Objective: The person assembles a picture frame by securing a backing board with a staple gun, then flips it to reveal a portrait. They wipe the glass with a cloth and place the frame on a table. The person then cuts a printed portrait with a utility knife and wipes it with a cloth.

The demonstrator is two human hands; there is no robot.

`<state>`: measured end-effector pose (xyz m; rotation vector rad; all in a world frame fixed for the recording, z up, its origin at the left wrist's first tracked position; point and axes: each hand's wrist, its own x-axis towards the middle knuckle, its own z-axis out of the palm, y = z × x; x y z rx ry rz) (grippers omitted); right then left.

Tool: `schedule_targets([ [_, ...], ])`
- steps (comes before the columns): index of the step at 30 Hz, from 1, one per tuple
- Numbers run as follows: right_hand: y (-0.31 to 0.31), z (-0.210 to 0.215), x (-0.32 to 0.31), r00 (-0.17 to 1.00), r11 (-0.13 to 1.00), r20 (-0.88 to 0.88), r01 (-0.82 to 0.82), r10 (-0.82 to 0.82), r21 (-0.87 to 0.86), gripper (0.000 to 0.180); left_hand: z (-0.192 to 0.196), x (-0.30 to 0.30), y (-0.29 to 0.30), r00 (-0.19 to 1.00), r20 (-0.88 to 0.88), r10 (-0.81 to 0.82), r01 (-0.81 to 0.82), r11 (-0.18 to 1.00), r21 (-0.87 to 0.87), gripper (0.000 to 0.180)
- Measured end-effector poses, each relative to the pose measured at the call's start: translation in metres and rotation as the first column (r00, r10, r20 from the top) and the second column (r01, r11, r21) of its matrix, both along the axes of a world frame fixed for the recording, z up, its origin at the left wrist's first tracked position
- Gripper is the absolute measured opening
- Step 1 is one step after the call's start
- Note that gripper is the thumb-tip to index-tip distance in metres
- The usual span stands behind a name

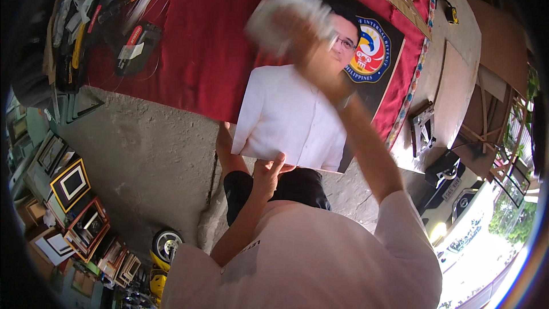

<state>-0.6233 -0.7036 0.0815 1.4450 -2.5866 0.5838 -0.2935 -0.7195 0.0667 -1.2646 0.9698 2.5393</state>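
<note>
Wiping stage, as judged: left hand [267, 173] grips the near edge of the portrait print [289, 115] overhanging the red-covered table [194, 51]; right hand [303, 34], blurred, clutches a white cloth [286, 14] at its far end. Next pass needs a steady print.

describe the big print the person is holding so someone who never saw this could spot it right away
Start at the red cloth covering the worktable; the large portrait print lies over its near edge. The left hand grips its lower edge while the right hand, blurred, holds a pale cloth over its top. Unlike the small tools at the table's far left, it is one big flat sheet showing a white shirt on a dark background.
</note>
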Motion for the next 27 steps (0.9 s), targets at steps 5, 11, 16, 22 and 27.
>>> schedule_targets([
  [5,0.053,0.016,0.240,0.747,0.900,0.544,-0.434,0.382,-0.036,0.056,-0.003,0.005,0.006,0.996,-0.050,0.078,-0.082,0.993,-0.080,0.024],
  [11,0.044,0.092,0.059,0.639,0.836,0.769,0.409,0.023,-0.365,0.044,0.014,-0.014,-0.001,1.000,-0.014,0.004,-0.005,0.995,-0.095,0.026],
  [16,0.045,0.042,0.054,0.891,0.943,0.310,0.314,-0.332,0.106,0.051,0.006,-0.005,0.001,0.999,-0.035,-0.022,0.019,0.996,-0.085,0.030],
  [22,0.043,0.054,0.259,0.395,0.882,0.800,-0.330,0.452,-0.336,0.052,0.001,0.010,-0.016,0.937,-0.039,-0.347,0.333,0.922,-0.197,0.035],
  [27,0.129,0.102,0.194,0.106,0.885,0.954,0.354,0.281,-0.301,0.047,0.089,-0.023,-0.112,0.420,0.079,-0.904,0.869,0.375,-0.323,0.027],
])
